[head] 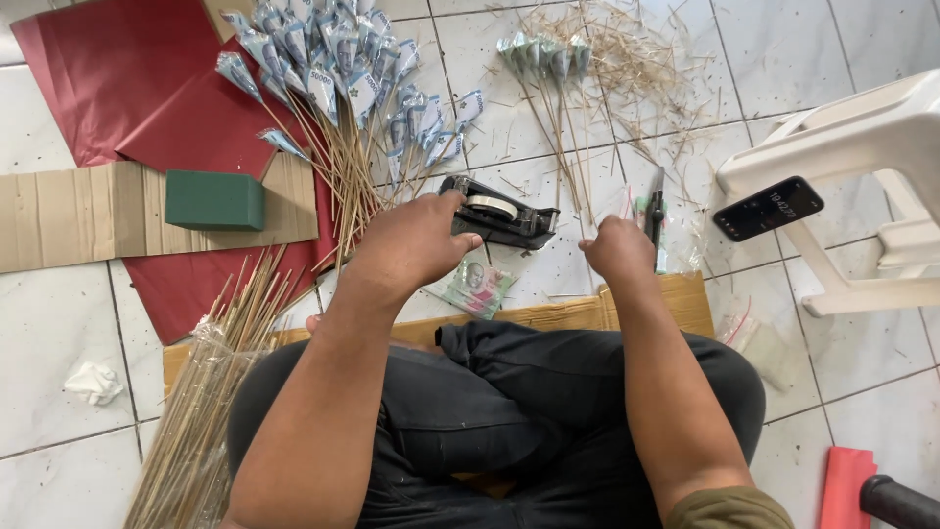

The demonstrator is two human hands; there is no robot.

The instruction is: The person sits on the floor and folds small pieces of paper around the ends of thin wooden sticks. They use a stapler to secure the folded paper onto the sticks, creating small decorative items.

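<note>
1. Down on the white tiled floor, a person sits cross-legged in dark trousers, with sheets of dark red wrapping paper and a strip of brown cardboard spread out to the left.
2. Off to the right stands a white plastic chair with a black phone lying on its edge, its screen lit.
3. Beside the left knee lies a bundle of thin bamboo skewers in a clear plastic sleeve, and more sticks, tipped with folded banknote cones, fan out across the floor ahead; these look light, brittle and easy to crush at the paper end, so the stick is the place to hold them.
4. A dark green foam block rests on the cardboard, well apart from both hands.
5. The black tape dispenser with a roll of clear tape sits straight ahead on the tiles; it looks weighty and stiff, best steadied by its body.
6. The left hand is curled over the dispenser's near end, fingers bent down on it.
7. The right hand is loosely closed just beside it; whether it pinches a strip of tape I cannot tell.
8. A flat banknote lies between the hands, thin and floppy.
</note>
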